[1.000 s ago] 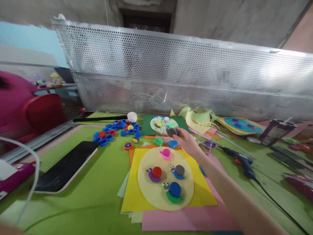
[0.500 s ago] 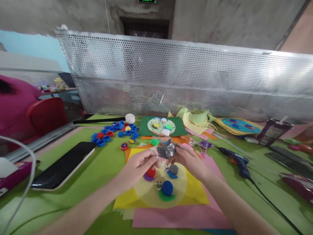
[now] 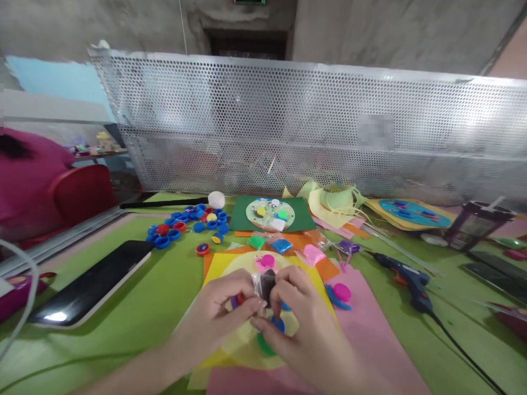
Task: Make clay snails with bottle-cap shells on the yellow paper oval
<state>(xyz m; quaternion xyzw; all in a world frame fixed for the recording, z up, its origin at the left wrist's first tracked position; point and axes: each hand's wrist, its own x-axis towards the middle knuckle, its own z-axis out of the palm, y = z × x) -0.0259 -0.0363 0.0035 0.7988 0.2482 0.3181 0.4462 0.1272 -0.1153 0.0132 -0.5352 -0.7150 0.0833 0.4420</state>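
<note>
My left hand (image 3: 224,310) pinches one side of a small clear packet of dark grey modelling clay (image 3: 267,286). The fingers of my right hand (image 3: 304,321) are closed at its other side. Both hands are over a pale yellow paper circle (image 3: 234,348) on a bright yellow sheet (image 3: 211,269). On that circle a snail with a green base (image 3: 267,345) is partly covered by my right hand. Behind the packet lies a pink snail shape (image 3: 267,261). To the right, a blue strip with a pink disc (image 3: 341,292) rests on pink paper (image 3: 370,340).
Green (image 3: 256,242), blue (image 3: 281,244) and pink (image 3: 312,253) clay packets lie beyond my hands. Several bottle caps (image 3: 162,241) and a phone (image 3: 96,282) are at left. On the right lie a corded glue gun (image 3: 405,280) and a dark cup (image 3: 477,225). A perforated metal panel (image 3: 308,126) stands behind.
Both hands have come down and closer to me with the dark clay packet. The pink snail shape, blue packet and pink disc, hidden before, now show.
</note>
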